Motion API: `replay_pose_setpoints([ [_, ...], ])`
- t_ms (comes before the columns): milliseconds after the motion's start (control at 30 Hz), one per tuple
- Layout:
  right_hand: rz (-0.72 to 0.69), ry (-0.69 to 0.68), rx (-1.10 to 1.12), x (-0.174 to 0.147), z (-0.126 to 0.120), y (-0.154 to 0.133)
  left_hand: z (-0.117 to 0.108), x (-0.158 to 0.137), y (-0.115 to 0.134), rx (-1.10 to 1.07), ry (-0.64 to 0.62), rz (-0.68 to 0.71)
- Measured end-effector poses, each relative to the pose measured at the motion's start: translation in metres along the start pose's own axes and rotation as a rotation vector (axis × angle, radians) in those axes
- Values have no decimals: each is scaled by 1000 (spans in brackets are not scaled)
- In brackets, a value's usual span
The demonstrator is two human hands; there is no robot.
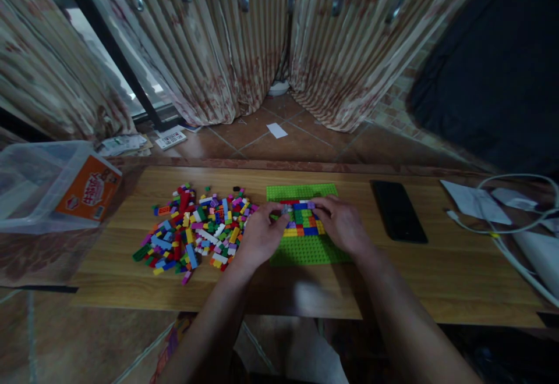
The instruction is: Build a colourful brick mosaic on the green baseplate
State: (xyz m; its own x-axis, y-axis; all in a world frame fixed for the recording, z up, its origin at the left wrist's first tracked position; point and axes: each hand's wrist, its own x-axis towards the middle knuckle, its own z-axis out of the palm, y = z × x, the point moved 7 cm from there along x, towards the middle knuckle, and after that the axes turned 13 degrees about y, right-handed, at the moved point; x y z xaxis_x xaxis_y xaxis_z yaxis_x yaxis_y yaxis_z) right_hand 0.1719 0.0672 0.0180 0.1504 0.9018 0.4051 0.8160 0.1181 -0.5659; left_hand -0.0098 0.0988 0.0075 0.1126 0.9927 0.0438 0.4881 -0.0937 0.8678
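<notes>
A green baseplate (308,253) lies on the table, with rows of coloured toy bricks (302,217) pressed together across its middle. At the left side of these rows is my left hand (262,233), its thumb and fingers drawn together at the bricks; whatever they pinch is too small to tell. My right hand (343,222) is at the upper right corner of the rows, its fingertips closed at a light purple brick (311,204). Left of the baseplate spreads a loose pile of mixed bricks (213,233), partly behind my left hand.
A black phone (398,212) lies right of the baseplate. White cables (502,234) and white papers (474,201) are at the wooden table's (445,291) right end. A clear plastic bin (39,183) with an orange label stands at the left. Patterned curtains (209,52) hang beyond.
</notes>
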Motion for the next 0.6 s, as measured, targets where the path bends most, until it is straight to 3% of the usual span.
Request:
replay_pose_setpoints([
  [600,-57,1,-65,-4,6,-2,1,-2,3,19,-14,45],
])
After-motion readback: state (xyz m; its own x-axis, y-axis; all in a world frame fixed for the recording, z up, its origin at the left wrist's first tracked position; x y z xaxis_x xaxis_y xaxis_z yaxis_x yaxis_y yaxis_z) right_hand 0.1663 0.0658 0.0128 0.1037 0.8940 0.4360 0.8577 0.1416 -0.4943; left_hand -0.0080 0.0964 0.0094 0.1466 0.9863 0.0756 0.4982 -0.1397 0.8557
